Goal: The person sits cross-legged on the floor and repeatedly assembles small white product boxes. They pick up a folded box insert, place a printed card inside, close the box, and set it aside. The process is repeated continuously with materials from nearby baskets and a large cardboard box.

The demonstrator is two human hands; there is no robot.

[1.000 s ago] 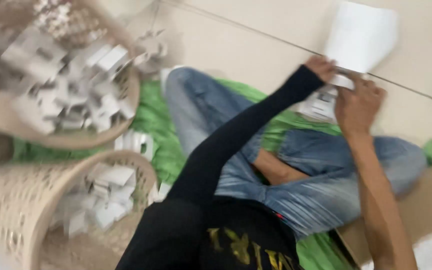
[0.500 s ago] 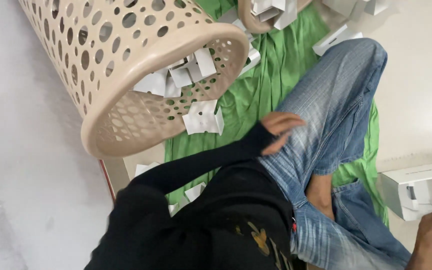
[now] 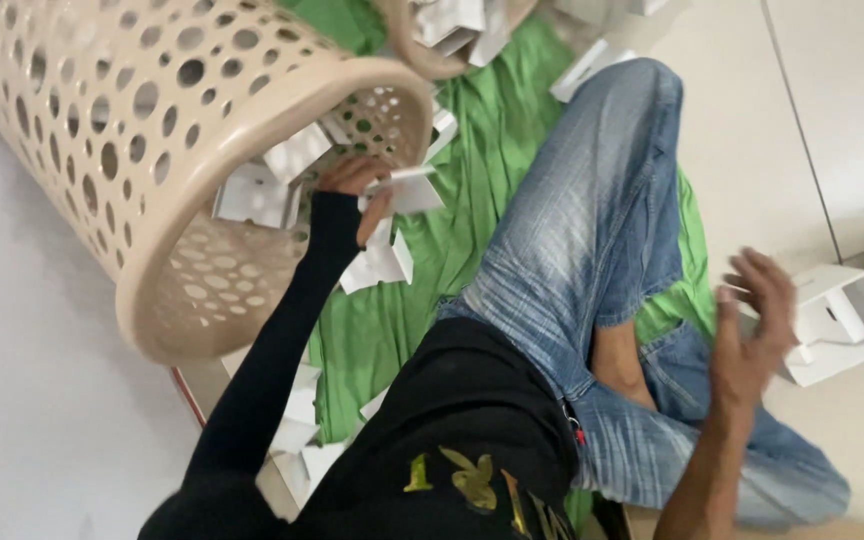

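Small white folded cardboard piece (image 3: 404, 190): flat, pinched at the mouth of tipped beige perforated basket (image 3: 142, 150), above green cloth (image 3: 472, 170).

The pale tiled floor (image 3: 842, 130) carries a green cloth (image 3: 492, 140), white cartons (image 3: 837, 320) and a tipped beige basket (image 3: 152, 150).

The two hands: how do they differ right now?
The left hand reaches into the tipped beige basket and grips a white piece; the right hand hangs open and empty beside an open white box. The left arm wears a black sleeve; the right is bare.
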